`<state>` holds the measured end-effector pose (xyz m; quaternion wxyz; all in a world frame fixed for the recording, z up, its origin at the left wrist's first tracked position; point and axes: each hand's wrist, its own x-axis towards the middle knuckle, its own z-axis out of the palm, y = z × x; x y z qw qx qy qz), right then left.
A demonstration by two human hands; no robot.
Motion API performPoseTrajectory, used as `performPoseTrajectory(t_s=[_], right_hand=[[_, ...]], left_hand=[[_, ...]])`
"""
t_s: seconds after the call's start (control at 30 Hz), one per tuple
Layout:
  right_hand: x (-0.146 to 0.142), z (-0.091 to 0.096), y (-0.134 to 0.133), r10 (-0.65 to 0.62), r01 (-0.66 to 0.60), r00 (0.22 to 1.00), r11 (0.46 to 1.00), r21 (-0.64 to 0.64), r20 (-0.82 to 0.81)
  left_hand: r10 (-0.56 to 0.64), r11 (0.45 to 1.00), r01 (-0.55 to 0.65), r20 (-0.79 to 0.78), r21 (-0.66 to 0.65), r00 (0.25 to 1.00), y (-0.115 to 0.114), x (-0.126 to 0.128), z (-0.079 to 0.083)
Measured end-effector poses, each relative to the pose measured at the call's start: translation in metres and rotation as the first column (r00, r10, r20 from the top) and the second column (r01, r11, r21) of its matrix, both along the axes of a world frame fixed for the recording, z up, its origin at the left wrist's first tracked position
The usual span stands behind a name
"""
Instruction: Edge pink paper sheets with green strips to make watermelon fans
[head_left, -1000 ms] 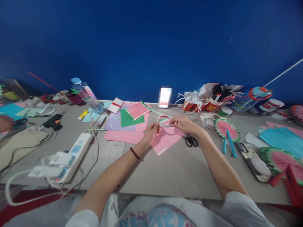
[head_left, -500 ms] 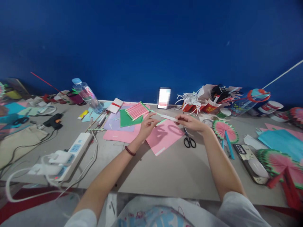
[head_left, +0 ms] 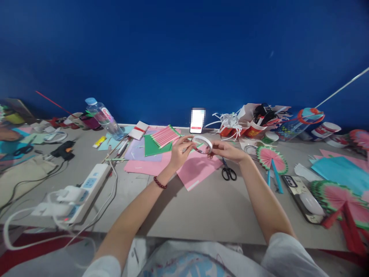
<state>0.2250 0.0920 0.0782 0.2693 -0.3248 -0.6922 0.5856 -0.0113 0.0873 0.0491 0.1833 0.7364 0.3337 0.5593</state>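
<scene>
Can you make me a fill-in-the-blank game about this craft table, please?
The tape roll between the left hand and right hand is coloured ____.
The black scissors lie nearer the ____ hand.
The pleated pink paper lies on a ____ sheet.
The bottle has a ____ cap.

Missing words: white; right; green; blue.

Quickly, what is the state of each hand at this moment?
Left hand: closed, pinching the left side of the white tape roll.
Right hand: closed, holding the roll's right side.
</scene>
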Motion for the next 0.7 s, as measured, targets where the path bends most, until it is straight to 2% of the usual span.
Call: performPoseTrajectory(t_s=[0.1, 0.2, 0.3, 0.4, 0.47, 0.53, 0.6, 0.63, 0.7], right_hand=[[-0.003, -0.001, -0.001, 0.027, -0.027, 1.0, 0.999, -0.039, -0.003], [-0.003, -0.003, 0.0, 0.039, -0.04, 0.999, 0.998, -0.053, -0.018], [-0.003, -0.005, 0.001, 0.032, -0.034, 0.999, 0.998, -0.056, -0.034], [-0.002, -0.004, 0.001, 0.018, -0.02, 0.999, 0.998, -0.055, -0.042], [0.0, -0.001, 0.0, 0.007, -0.01, 0.998, 0.999, -0.05, -0.055], [0.002, 0.003, -0.002, -0.002, -0.001, 0.998, 0.999, -0.044, -0.056], [0.004, 0.008, -0.004, -0.019, 0.017, 0.998, 0.999, -0.035, -0.053], [0.004, 0.011, -0.005, -0.034, 0.033, 0.998, 0.999, -0.032, -0.056], [0.004, 0.018, -0.008, -0.082, 0.08, 0.995, 0.996, -0.027, -0.063]], left_hand=[[0.108, 0.984, -0.104, -0.019, 0.145, 0.994, -0.001, 0.005, -0.002], [0.2, 0.954, -0.189, -0.022, 0.234, 0.98, -0.002, 0.007, -0.004], [0.232, 0.94, -0.211, -0.049, 0.269, 0.971, -0.001, 0.005, -0.006], [0.26, 0.94, -0.232, -0.081, 0.251, 0.962, 0.005, -0.004, -0.006], [0.264, 0.952, -0.243, -0.099, 0.185, 0.959, 0.013, -0.009, -0.007], [0.222, 0.975, -0.217, -0.132, 0.052, 0.966, 0.025, -0.012, -0.009], [0.118, 0.979, -0.146, -0.182, -0.146, 0.976, 0.04, -0.009, -0.013], [0.038, 0.962, -0.089, -0.198, -0.259, 0.98, 0.047, -0.005, -0.015], [-0.044, 0.937, -0.027, -0.195, -0.348, 0.98, 0.061, 0.01, -0.019]])
